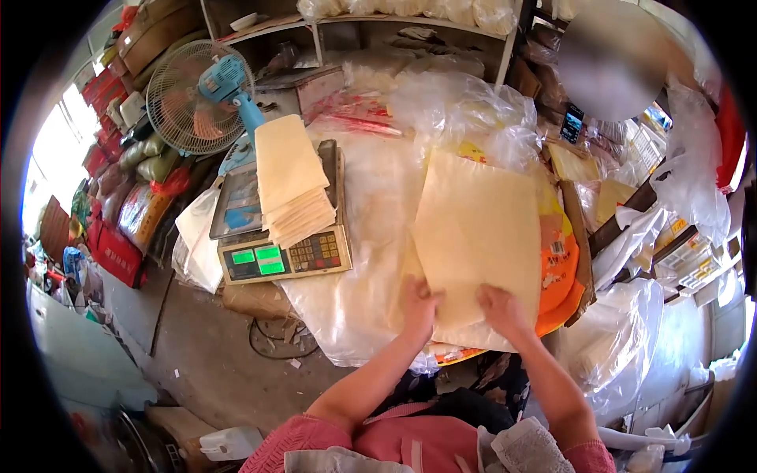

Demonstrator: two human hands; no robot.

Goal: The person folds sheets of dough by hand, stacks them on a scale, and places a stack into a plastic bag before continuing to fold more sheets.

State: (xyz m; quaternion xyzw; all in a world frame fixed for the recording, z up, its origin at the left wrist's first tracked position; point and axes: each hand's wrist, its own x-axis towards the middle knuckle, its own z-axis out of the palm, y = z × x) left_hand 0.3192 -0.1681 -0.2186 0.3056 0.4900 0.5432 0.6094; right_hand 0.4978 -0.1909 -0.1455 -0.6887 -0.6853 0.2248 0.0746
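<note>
A large pale yellow sheet lies across the right part of the work surface, with at least one similar sheet showing under its left edge. My left hand is closed on the near left edge of the sheet. With curled fingers, my right hand grips the sheet near its lower right side. To the left, a digital scale with lit green displays carries a folded stack of pale yellow sheets. The stack overhangs the scale's front and partly covers its keypad.
Clear plastic sheeting covers the table. An orange printed bag pokes out right of the sheet. A fan stands behind the scale. Filled sacks line the left wall; a cable lies on the floor.
</note>
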